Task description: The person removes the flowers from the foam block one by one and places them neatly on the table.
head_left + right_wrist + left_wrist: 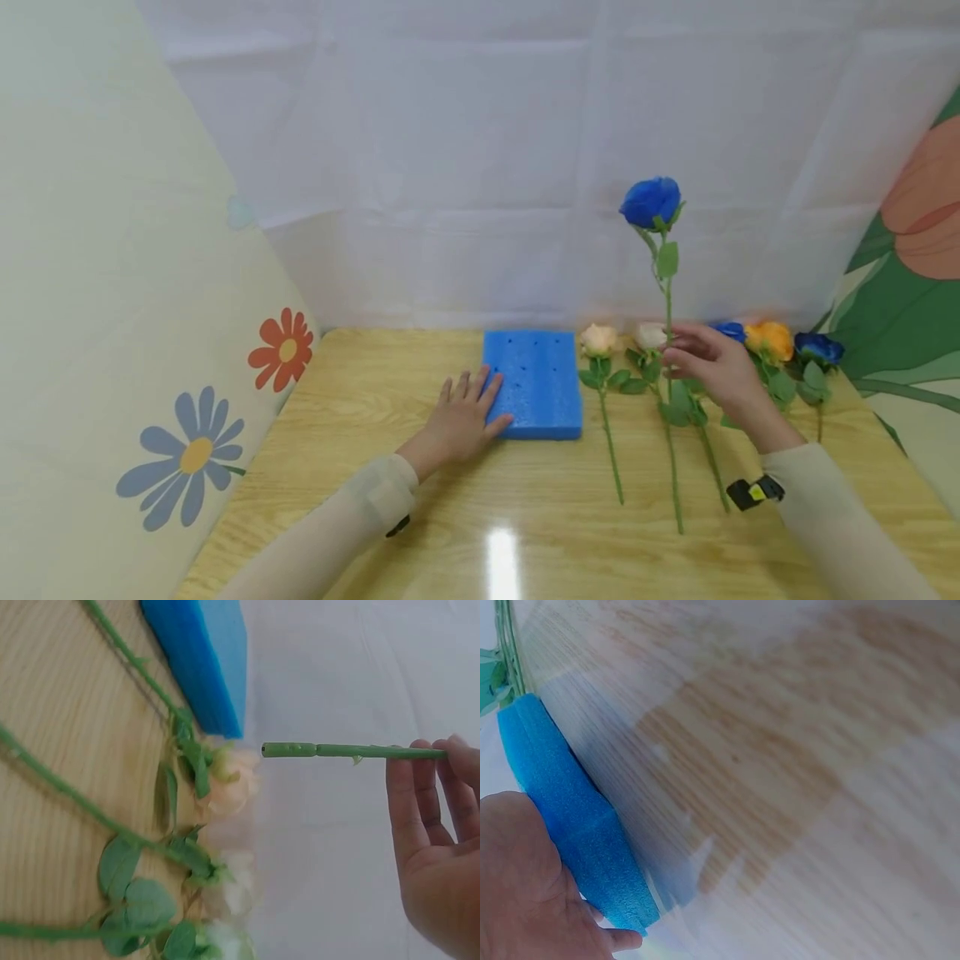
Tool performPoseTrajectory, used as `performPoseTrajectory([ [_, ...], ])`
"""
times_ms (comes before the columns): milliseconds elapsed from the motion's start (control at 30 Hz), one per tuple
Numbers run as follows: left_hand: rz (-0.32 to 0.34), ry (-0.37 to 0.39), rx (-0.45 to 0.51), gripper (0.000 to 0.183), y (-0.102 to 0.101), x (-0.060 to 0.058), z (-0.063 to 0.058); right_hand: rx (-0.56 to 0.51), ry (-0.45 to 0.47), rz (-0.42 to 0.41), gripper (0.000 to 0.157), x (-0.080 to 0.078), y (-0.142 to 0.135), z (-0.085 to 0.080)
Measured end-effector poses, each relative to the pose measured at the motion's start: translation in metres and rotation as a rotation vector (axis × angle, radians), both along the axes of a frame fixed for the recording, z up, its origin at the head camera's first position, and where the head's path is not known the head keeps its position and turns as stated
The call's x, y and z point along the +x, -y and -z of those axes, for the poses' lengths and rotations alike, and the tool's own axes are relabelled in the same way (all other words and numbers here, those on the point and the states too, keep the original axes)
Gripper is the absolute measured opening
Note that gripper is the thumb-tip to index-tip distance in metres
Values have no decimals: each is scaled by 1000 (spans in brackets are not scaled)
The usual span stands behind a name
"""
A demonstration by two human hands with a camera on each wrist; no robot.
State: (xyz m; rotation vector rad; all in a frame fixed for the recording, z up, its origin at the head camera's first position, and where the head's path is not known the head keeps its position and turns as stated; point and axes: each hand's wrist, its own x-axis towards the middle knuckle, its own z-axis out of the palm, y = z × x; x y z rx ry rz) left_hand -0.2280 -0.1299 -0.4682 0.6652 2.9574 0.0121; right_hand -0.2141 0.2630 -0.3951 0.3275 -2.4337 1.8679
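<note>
My right hand (716,367) pinches the green stem of a blue rose (651,202) between thumb and fingers. The rose stands upright in the air, bloom on top. In the right wrist view, the stem's cut lower end (289,750) points free, apart from the blue foam block (217,660). My left hand (459,417) rests with spread fingers against the left edge of the foam block (536,392), its fingertips on the top. Several small dark holes dot that top. The left wrist view shows the block's side (570,802) along the palm (521,877).
Right of the block lie a peach rose (598,340) and a white rose (651,336), stems toward me. Beyond my right hand are an orange rose (771,340), a dark blue rose (819,350) and another blue bloom (729,331). A white cloth (450,167) hangs behind the wooden table (360,375).
</note>
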Motion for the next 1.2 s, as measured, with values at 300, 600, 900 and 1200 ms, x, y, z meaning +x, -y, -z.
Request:
performPoseTrajectory([
  [300,5,-4,4,79,2,2,0,-43,-4,-7,38,28,-33,13],
  [600,7,-4,-2,80,2,1,1,-85,55,-29,34,54,-67,21],
  [900,6,-1,8,80,1,1,1,-12,94,35,37,75,-112,34],
  [1200,4,0,-2,80,1,1,1,67,108,139,38,89,-139,50],
])
